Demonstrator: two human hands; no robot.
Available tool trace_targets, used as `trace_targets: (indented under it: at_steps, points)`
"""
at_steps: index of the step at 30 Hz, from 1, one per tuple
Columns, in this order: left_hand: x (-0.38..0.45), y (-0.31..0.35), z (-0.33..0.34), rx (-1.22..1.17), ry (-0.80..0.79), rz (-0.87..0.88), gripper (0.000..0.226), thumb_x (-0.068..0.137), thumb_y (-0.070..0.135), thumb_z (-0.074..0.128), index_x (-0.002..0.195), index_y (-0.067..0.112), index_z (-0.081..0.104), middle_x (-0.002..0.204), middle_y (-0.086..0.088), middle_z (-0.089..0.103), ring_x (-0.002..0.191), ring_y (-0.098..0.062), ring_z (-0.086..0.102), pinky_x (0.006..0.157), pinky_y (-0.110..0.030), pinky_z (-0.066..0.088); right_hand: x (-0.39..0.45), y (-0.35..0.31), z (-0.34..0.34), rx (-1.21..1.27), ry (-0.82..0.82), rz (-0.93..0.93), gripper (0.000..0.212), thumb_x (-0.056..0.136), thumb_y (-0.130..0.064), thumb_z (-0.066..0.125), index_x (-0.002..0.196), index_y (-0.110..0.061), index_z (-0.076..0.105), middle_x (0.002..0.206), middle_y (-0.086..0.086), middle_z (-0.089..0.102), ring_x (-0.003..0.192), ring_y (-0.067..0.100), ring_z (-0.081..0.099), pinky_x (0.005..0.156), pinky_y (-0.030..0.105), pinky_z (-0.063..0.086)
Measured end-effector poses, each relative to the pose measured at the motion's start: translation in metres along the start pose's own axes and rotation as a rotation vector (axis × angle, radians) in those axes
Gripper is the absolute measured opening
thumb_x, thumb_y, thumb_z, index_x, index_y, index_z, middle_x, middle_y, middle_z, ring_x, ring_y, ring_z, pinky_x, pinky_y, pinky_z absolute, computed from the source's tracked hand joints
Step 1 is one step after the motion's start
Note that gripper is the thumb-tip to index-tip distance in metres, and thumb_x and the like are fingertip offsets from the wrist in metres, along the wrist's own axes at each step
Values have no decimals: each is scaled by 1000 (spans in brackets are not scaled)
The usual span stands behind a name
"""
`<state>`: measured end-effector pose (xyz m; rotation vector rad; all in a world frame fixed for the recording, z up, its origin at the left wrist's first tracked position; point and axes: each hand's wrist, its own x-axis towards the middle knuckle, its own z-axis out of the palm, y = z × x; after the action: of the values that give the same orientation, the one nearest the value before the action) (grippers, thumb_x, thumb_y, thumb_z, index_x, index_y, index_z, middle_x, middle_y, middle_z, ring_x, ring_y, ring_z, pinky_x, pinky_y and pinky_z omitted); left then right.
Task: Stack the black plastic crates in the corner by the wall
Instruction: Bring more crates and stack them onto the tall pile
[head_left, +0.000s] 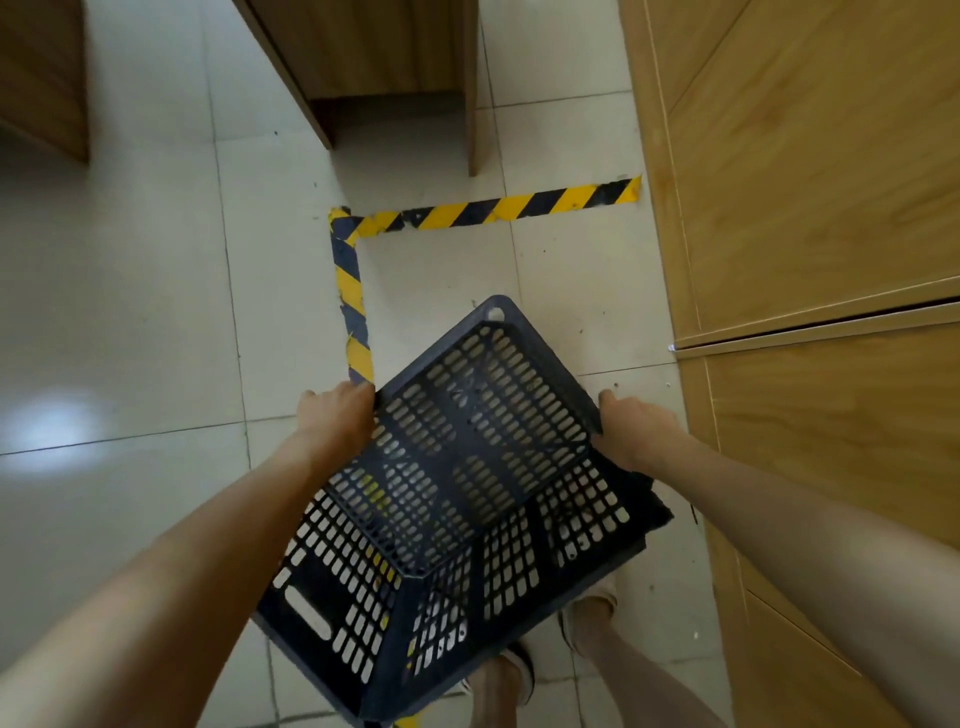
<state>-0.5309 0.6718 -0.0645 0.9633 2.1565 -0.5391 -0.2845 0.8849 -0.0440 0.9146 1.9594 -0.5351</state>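
Single head-worn view, steeply down and forward, close above tiled floor (156, 312).

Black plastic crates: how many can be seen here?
1. The black perforated plastic crate is held tilted between both hands above the tiled floor, beside the wooden wall. Others may lie outside the view.

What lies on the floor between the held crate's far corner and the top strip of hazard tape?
Head view: only bare floor tile with a few dark specks lies between the crate and the hazard tape. No other crate sits there.
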Motion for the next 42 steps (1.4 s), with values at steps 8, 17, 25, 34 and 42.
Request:
trace_targets:
  at_steps: [8, 17, 25, 34, 42]
  points:
    - [-97, -72, -1, -131, -8, -102, 15, 92, 32, 53, 103, 26, 61, 105, 2, 66, 96, -20, 66, 92, -36, 49, -60, -65, -36, -249, 11, -200, 39, 98, -37, 44, 127, -12, 51, 123, 9, 60, 110, 25, 60, 87, 31, 48]
    - [-198, -138, -56, -228, 167, -224, 6, 93, 23, 55, 96, 21, 61, 96, 2, 65, 81, -16, 62, 91, -35, 47, -127, -144, -104, -289, 147, -313, 30, 97, -35, 47, 117, -15, 58, 115, 6, 64, 100, 24, 64, 74, 30, 49]
    - [-312, -208, -96, -256, 124, -328, 16, 90, 20, 55, 101, 24, 65, 101, 5, 67, 94, -14, 64, 87, -32, 50, -208, -231, -155, -401, 75, -404, 46, 88, -33, 57, 132, -20, 51, 123, 7, 61, 108, 26, 63, 88, 36, 56]
    - [-435, -284, -154, -311, 6, -606, 27, 90, 28, 51, 114, 17, 56, 122, -4, 63, 114, -24, 60, 88, -34, 46, -291, -367, -244, -723, -37, -664, 39, 86, -31, 59, 116, -7, 63, 112, 9, 68, 94, 26, 64, 78, 33, 55]
    - [-547, -313, -210, -425, 70, -957, 25, 90, 36, 53, 109, 19, 59, 108, -2, 68, 101, -22, 66, 83, -33, 49, -363, -490, -338, -922, 74, -1005, 33, 82, -38, 59, 106, -16, 66, 91, 0, 66, 79, 21, 61, 68, 27, 46]
